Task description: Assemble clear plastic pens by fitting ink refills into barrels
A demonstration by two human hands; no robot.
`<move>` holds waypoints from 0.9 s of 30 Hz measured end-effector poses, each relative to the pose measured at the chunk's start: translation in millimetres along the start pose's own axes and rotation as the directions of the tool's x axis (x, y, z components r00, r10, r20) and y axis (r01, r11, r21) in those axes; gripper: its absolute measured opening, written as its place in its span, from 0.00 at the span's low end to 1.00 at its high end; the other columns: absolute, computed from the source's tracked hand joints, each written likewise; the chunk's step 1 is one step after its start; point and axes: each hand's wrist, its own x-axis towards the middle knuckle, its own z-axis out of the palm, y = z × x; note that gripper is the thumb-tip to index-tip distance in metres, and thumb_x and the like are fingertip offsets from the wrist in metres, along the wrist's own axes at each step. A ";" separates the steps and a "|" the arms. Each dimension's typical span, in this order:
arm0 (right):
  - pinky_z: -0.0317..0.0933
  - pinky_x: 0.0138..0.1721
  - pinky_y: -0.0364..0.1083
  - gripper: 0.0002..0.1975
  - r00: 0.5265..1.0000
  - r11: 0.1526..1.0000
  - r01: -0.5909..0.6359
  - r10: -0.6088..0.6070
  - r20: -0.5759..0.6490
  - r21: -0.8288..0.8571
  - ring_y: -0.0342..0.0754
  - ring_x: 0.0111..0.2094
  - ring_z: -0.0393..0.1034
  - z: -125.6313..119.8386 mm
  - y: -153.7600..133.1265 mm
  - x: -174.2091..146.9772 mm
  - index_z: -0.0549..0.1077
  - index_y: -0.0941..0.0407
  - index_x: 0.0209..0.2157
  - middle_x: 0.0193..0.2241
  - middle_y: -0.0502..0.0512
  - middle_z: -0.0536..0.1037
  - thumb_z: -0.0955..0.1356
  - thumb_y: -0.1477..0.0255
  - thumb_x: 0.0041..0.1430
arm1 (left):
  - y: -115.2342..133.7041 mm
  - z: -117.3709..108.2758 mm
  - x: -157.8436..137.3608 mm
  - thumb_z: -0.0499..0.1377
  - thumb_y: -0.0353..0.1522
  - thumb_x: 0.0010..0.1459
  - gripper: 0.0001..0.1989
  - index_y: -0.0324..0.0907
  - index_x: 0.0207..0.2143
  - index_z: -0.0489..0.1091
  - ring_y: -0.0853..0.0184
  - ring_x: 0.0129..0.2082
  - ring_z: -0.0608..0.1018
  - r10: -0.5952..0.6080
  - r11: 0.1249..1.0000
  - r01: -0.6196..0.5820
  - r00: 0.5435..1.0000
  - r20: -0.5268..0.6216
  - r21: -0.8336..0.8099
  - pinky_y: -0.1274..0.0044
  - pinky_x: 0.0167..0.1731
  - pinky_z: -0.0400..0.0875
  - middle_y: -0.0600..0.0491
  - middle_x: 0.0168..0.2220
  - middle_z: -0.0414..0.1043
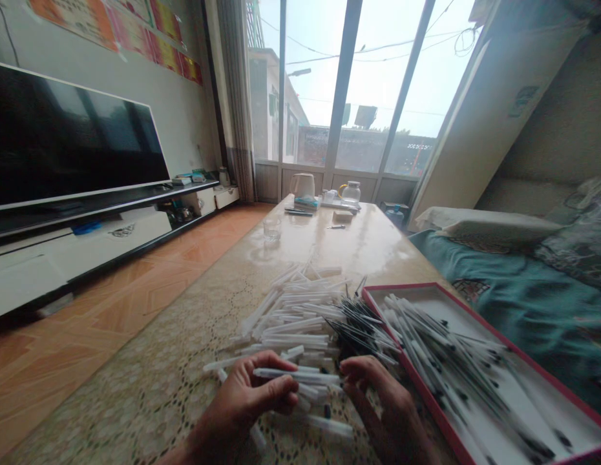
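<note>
My left hand (247,395) pinches a translucent white pen (316,377) between thumb and fingers, holding it level with its far end toward the right. At that end are the curled fingertips of my right hand (380,395); a small dark bit shows there, but what these fingers grip is hidden. Beneath and beyond both hands lies a loose pile of white pen barrels (298,303). Beside it, to the right, is a heap of thin dark refills (362,321). More pens with black ends (446,349) lie in a shallow red-rimmed box (511,347).
The long table has a patterned cover (155,374). Farther along it stand a clear glass (272,230), a pitcher (303,186), a glass jar (350,192) and a small box (342,215). A sofa with teal fabric (504,284) borders the right; a television cabinet (101,239) stands left.
</note>
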 end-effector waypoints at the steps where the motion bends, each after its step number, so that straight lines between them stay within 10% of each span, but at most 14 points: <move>1: 0.66 0.32 0.41 0.04 1.000 1.000 0.014 -0.014 0.011 0.008 0.47 0.30 0.73 1.8 -2.8 -0.5 0.69 0.52 0.38 0.30 0.51 0.77 0.63 0.71 0.64 | 0.1 0.8 -0.5 0.73 0.38 0.42 0.14 0.39 0.29 0.77 0.68 0.20 0.78 0.003 1.000 -0.003 1.000 -0.001 0.011 0.80 0.24 0.69 0.52 0.19 0.80; 12: 0.65 0.35 0.45 0.12 0.998 0.962 0.058 -0.061 -0.004 -0.267 0.49 0.33 0.72 -26.8 26.0 7.0 0.71 0.51 0.36 0.31 0.54 0.74 0.58 0.73 0.67 | 10.8 -17.7 5.4 0.71 0.36 0.43 0.10 0.41 0.29 0.79 0.66 0.22 0.77 0.195 0.956 -0.156 0.971 -0.140 0.249 0.78 0.24 0.69 0.54 0.21 0.77; 20: 0.63 0.31 0.48 0.09 0.988 0.875 -0.145 0.107 -0.108 -0.461 0.51 0.30 0.70 -46.5 42.3 8.6 0.68 0.52 0.31 0.31 0.55 0.72 0.59 0.72 0.64 | 16.3 -16.8 4.1 0.66 0.33 0.48 0.04 0.46 0.29 0.81 0.55 0.38 0.77 0.525 0.558 -0.334 0.851 -0.011 0.759 0.69 0.41 0.70 0.49 0.32 0.73; 27: 0.64 0.36 0.53 0.06 0.969 0.779 -0.223 0.114 -0.218 -0.587 0.56 0.34 0.70 -71.2 69.6 7.6 0.68 0.54 0.34 0.32 0.59 0.73 0.61 0.71 0.59 | 8.2 -18.8 4.3 0.66 0.32 0.49 0.06 0.47 0.32 0.81 0.52 0.42 0.76 0.545 0.451 -0.352 0.836 0.059 0.820 0.66 0.44 0.69 0.47 0.37 0.75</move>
